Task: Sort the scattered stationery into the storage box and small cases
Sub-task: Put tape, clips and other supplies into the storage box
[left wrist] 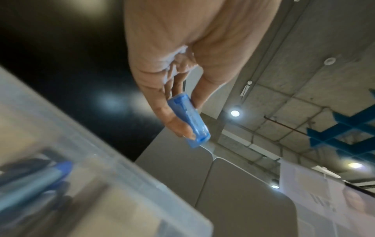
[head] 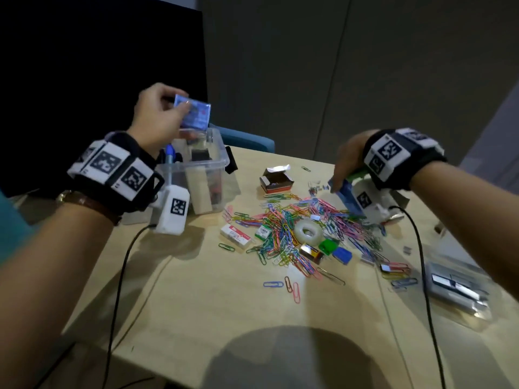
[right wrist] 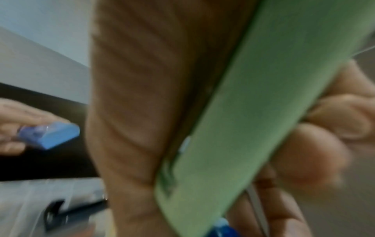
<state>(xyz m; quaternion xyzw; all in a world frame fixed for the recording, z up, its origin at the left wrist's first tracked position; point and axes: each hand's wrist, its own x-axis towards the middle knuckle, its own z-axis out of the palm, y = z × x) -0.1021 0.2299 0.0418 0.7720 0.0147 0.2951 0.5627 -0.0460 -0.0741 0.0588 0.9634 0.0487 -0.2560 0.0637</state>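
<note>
Storage box (head: 196, 164) left of paper-clip heap (head: 295, 228) on table (head: 224, 318)

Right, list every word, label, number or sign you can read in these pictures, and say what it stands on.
No text can be read.
Blue case in the left hand: printed label, blurred.
White and red box on the table: print too small.
Green and white box: print too small.
Wrist bands: black and white square marker patterns, no words.
Papers in the left wrist view: print blurred.
</note>
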